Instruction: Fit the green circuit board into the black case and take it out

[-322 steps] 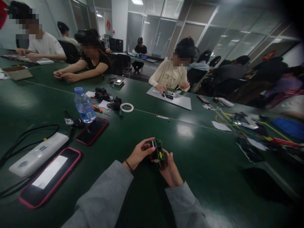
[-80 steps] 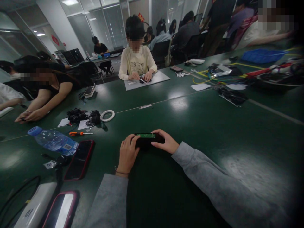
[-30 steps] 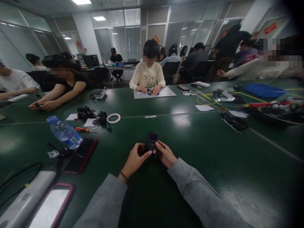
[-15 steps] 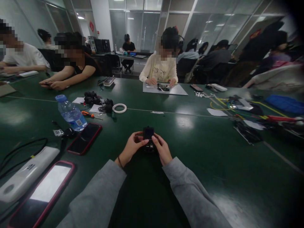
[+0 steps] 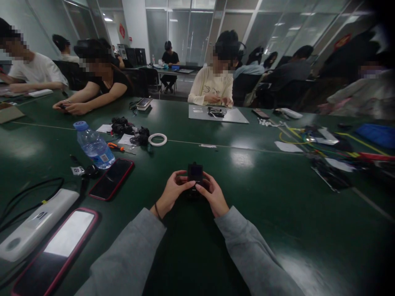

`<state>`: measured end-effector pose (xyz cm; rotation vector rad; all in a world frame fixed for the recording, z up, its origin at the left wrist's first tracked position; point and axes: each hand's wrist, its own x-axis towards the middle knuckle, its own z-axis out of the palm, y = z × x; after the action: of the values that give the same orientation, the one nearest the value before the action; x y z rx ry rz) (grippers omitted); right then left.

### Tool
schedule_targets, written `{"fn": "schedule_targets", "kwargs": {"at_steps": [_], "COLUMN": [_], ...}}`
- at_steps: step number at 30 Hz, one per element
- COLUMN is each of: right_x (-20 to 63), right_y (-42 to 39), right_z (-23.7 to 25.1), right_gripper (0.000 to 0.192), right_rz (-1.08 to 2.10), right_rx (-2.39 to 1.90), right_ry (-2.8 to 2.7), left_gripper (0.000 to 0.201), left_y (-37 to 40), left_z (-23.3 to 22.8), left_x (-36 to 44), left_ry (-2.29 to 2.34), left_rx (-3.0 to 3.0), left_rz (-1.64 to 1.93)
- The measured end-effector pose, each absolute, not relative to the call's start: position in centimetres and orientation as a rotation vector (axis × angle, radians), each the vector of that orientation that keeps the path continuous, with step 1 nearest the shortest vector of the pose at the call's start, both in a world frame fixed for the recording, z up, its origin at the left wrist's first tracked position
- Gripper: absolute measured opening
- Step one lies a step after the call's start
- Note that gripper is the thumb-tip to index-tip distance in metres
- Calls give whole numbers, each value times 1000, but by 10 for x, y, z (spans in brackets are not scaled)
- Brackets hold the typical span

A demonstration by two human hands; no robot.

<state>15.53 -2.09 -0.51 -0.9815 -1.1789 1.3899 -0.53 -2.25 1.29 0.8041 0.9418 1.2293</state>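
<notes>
A small black handheld device with a dark square screen stands over the green table, in front of me. My left hand grips its left side, the thumb lying across the front below the screen. On the other side my right hand is closed round it, thumb pressed on the lower front close to the left thumb. The fingers behind the device are partly hidden. What kind of device it is, I cannot make out for certain.
To my left lie a red-edged phone, a pink-cased phone, a white device and a water bottle. Beyond are an orange screwdriver and a white ring. Cables lie right. A person sits opposite.
My right thumb has moved down and left, from beside the screen to the lower front, near the left thumb. Across the table, the person's hands have lifted off the items on the grey board.
</notes>
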Motion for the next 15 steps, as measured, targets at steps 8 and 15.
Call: {"fn": "schedule_targets", "kwargs": {"at_steps": [8,15], "right_x": [159,160], "right_y": [-23,-22], "right_z": [1,1], "right_gripper": [63,63], "right_rz": [1472,1484], "right_rx": [-952,-961], "right_ry": [-1150,-1139], "left_gripper": [63,59], "left_y": [-21,-22], "left_z": [11,14], "left_x": [-7,-6], "left_ry": [941,939], "left_rx": [854,915], "left_rz": [1189,1166]}}
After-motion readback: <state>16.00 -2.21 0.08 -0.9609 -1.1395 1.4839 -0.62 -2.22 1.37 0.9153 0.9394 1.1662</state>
